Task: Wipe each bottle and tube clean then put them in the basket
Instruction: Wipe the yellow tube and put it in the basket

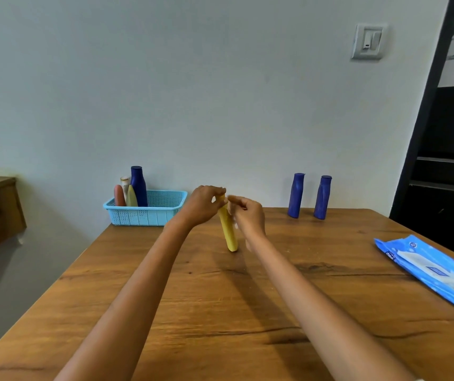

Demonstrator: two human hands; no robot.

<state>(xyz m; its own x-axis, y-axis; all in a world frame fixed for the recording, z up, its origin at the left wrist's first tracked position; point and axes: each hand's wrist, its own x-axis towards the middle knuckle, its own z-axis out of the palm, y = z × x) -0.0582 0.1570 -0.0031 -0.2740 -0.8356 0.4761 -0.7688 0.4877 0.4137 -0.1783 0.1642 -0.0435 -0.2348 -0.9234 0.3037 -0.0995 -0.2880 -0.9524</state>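
Pale wall and a wooden table point(248, 312) fill the view, with a light blue basket point(149, 209) at the table's far left corner. Already standing in it are a dark blue bottle point(138, 185), a white tube point(125, 184), a reddish tube point(119, 196) and a pale yellow tube point(132, 197). Two more blue bottles point(309, 196) stand upright near the far right edge, well apart from the basket, and a pack of wipes point(434, 270) lies at the right.

Above the middle of the table a yellow tube point(228, 229) hangs nearly upright, its long axis running from the pinched top end down to the free lower end, tilted slightly right. The left hand point(202, 204) pinches that top end with curled fingers. The right hand point(248, 215) sits just right of the tube with its fingers curled; a blurred whitish scrap shows under it, probably a wipe, though that cannot be told for certain.

The tube seems to be mid-wipe. The basket lies to the left of the grip, so the left hand is the nearer one to carry the tube across.
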